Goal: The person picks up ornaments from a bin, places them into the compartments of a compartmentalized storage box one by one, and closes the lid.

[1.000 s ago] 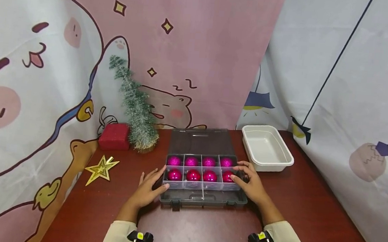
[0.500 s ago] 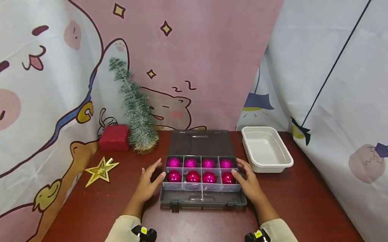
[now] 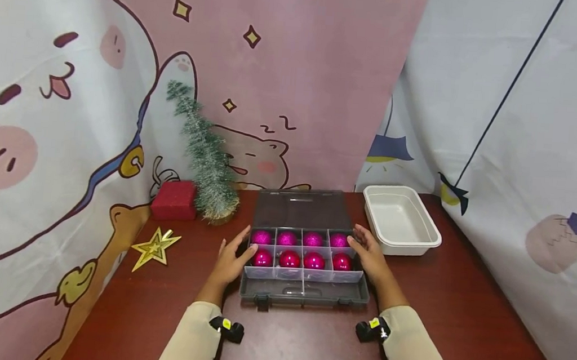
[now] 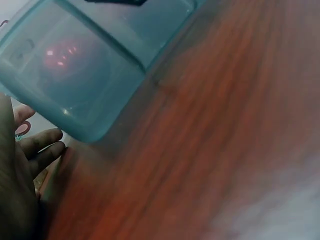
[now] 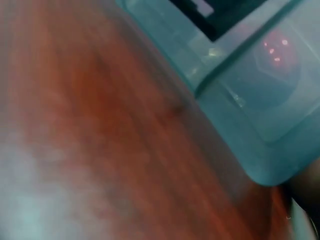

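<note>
An open grey plastic box [image 3: 279, 292] lies on the table, its dark lid [image 3: 301, 210] folded back. Inside it sits a clear divided tray [image 3: 288, 274] with several pink Christmas balls [image 3: 289, 258], glittery in the rear row and shiny in the front row. My left hand [image 3: 231, 260] is at the tray's left side, thumb near the edge; in the left wrist view its extended fingers [image 4: 42, 150] show beside the box corner. My right hand [image 3: 371, 258] is at the right side, thumb by the right rear ball. Exact contact cannot be made out.
A gold star [image 3: 155, 248] lies on the left. Behind it stand a red block [image 3: 174, 200] and a small frosted Christmas tree [image 3: 208, 162], leaning left. A white basin [image 3: 402, 220] stands at the back right. Printed curtains [image 3: 316, 80] hang behind the table [image 3: 461, 318].
Both hands have slid forward along the box's sides. The left hand's thumb has gone from the tray's front left corner to farther back. The box and balls stay in place.
</note>
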`<state>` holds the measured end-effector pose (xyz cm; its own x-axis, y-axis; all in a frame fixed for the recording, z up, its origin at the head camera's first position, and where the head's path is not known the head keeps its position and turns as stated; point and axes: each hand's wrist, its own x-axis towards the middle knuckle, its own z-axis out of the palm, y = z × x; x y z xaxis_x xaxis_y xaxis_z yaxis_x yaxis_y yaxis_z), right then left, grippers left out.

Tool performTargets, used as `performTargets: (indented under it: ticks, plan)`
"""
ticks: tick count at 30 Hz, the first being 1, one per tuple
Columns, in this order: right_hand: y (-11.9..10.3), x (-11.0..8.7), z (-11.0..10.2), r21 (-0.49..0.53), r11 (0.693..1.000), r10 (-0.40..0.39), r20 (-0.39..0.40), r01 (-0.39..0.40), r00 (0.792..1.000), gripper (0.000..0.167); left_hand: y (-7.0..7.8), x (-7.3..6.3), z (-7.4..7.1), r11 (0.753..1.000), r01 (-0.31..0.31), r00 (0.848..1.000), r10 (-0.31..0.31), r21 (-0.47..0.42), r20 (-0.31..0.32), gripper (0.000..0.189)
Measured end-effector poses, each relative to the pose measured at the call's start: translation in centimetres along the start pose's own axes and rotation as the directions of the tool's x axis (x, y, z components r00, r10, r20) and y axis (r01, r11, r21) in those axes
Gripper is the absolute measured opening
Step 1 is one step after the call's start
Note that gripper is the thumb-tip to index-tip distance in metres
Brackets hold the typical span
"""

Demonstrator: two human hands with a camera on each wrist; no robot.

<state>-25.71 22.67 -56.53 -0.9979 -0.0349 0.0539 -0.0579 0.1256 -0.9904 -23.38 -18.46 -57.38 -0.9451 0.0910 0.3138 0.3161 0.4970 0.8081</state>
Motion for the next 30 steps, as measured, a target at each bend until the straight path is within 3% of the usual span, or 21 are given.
performTargets:
  ticks: [4,15,23,30]
  plan:
    - [0.0,0.0,-0.1,0.001,0.999,0.033,0.023,-0.033,0.999,0.067,0.0,0.4,0.1,1.000,-0.003,1.000,0.003,-0.016,0.000,0.075]
    - [-0.4,-0.1,-0.2,-0.036,0.999,0.020,0.047,-0.019,0.999,0.067,0.6,1.9,0.1,0.987,0.154,0.986,-0.150,-0.045,0.071,0.064]
    - [0.0,-0.4,-0.3,-0.025,0.999,0.046,0.093,-0.044,0.995,0.069,0.1,1.4,0.5,0.991,0.125,0.991,-0.122,-0.054,0.044,0.071]
    - [-0.3,-0.1,-0.4,-0.006,0.999,0.044,0.103,-0.043,0.994,0.073,0.6,2.0,0.2,0.987,0.138,0.984,-0.128,-0.078,0.121,0.069]
